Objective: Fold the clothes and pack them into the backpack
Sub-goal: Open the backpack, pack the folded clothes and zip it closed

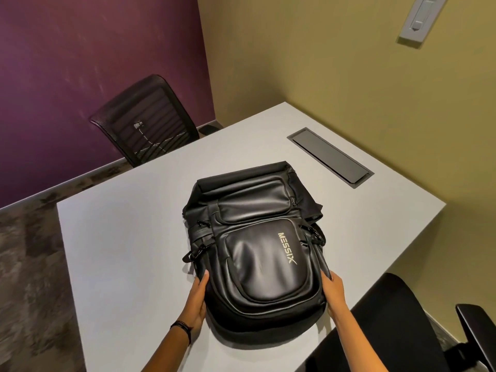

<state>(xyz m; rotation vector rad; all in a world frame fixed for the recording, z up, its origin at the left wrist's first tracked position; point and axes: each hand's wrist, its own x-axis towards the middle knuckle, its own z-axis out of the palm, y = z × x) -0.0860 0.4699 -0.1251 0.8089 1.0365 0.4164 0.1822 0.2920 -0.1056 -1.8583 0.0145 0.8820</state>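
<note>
At the centre of the frame, the black backpack [257, 253] lies flat on the grey table [112, 237], front panel up, with its pale "MESSIX" lettering toward the right side and every visible pocket closed. 2 hands flank its near end. The left hand [198, 300] lies flat against the bag's left side with straight fingers, grasping nothing; a dark wristband [183, 326] circles its wrist. The right hand [334, 294] presses the right side the same way, fingers extended. A cable hatch [330, 157] sits in the tabletop at upper right of the bag. A mesh chair [145, 122] stands at upper left, and a second black chair [389, 334] at lower right.
</note>
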